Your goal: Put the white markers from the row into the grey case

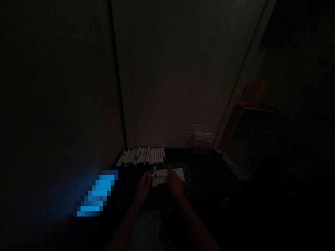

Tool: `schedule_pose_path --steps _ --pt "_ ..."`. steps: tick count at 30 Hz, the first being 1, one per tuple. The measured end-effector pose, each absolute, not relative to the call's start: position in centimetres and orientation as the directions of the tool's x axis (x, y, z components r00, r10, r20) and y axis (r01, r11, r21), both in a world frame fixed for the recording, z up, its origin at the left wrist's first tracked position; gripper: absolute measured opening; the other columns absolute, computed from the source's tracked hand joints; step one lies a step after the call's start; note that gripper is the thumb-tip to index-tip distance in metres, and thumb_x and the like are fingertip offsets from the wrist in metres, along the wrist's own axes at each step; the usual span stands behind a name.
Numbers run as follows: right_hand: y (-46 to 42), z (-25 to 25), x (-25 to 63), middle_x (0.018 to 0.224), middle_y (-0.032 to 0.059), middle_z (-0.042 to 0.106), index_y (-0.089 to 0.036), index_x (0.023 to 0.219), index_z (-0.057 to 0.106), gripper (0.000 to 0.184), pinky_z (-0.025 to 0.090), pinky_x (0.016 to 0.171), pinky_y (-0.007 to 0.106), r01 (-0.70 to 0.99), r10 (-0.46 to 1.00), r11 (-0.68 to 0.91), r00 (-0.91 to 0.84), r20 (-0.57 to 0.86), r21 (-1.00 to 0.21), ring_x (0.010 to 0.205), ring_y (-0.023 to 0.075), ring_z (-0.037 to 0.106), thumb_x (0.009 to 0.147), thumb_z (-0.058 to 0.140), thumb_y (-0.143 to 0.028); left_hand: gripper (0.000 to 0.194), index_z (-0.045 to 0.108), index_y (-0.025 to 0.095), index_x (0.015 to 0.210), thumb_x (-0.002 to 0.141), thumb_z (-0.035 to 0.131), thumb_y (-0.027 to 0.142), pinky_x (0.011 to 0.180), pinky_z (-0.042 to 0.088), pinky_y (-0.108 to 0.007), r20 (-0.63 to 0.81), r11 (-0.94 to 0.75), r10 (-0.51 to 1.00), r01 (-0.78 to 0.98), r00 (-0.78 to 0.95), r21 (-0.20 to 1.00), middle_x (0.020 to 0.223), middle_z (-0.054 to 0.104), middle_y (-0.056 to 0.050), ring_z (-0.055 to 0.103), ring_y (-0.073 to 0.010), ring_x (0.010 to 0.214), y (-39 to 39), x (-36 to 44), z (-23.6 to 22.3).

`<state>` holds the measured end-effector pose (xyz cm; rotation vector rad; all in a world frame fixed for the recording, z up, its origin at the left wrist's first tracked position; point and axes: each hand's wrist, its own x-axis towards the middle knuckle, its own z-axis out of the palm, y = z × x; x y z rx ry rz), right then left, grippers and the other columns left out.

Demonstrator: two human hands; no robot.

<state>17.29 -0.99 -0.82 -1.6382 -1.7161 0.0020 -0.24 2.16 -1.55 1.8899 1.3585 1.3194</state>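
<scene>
Very dim; pixelated blue patch (101,191) glowing lower left; right edge near-black.

Extends left forearm (125,223) and right forearm (199,226) from the near side of the white marker (162,174), converging toward it. Places left hand (142,187) at the marker's left end, right hand (176,184) at its right end. Grips both ends with fingers curled inward. Shows little fingertip detail in shadow.

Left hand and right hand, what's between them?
In the head view, a white pen spans from the left hand to the right hand; other pens and part of a clear case also show there.
</scene>
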Motion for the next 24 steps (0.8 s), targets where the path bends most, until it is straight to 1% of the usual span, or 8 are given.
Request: schedule_pose_path --steps 5,11,16,21,24 --pt "-1.1 -0.6 17.4 0.094 0.0043 0.059 -0.021 0.101 0.05 0.03 0.039 0.073 0.022 0.866 0.857 0.188 0.086 0.508 -0.463 0.086 0.0137 0.056 0.093 0.021 -0.025 0.032 0.052 0.02 0.101 0.084 0.034 0.04 0.087 0.041 -0.033 0.423 -0.402 0.904 0.453 0.058 0.796 0.103 0.06 -0.005 0.055 -0.019 0.097 2.4 -0.3 -1.8" --pt "-0.9 -0.6 17.4 0.092 0.004 0.059 -0.021 0.097 0.05 0.029 0.039 0.07 0.022 0.88 0.878 0.138 0.105 0.468 -0.456 0.083 0.0135 0.056 0.093 0.022 -0.024 0.032 0.054 0.02 0.1 0.084 0.035 0.041 0.085 0.042 -0.032 0.441 -0.417 0.896 0.454 0.058 0.787 0.1 0.061 -0.005 0.056 -0.0188 0.095 2.6 -0.3 -2.0" --pt "-0.8 -0.9 17.4 0.091 0.0042 0.059 -0.021 0.098 0.05 0.029 0.039 0.071 0.022 0.886 0.874 0.139 0.1 0.476 -0.441 0.084 0.0135 0.056 0.093 0.022 -0.024 0.033 0.054 0.019 0.099 0.082 0.037 0.043 0.085 0.042 -0.031 0.428 -0.403 0.903 0.443 0.049 0.801 0.101 0.061 -0.005 0.056 -0.0193 0.096 2.4 -0.2 -1.6" --pt "-0.8 -1.0 17.4 0.09 0.0043 0.06 -0.021 0.099 0.05 0.029 0.039 0.07 0.022 0.892 0.877 0.133 0.098 0.471 -0.432 0.083 0.0138 0.057 0.093 0.022 -0.025 0.034 0.053 0.019 0.098 0.078 0.045 0.045 0.07 0.046 -0.027 0.367 -0.356 0.929 0.405 0.052 0.842 0.089 0.063 -0.003 0.059 -0.0177 0.08 1.9 -0.1 -1.0" --pt "-0.9 -0.7 17.4 0.091 0.0044 0.06 -0.021 0.1 0.051 0.03 0.04 0.072 0.022 0.892 0.873 0.145 0.088 0.479 -0.427 0.085 0.0139 0.057 0.093 0.022 -0.025 0.032 0.054 0.02 0.095 0.079 0.043 0.045 0.07 0.046 -0.027 0.378 -0.36 0.925 0.421 0.043 0.832 0.087 0.062 -0.002 0.058 -0.0173 0.079 1.9 0.0 -0.9"
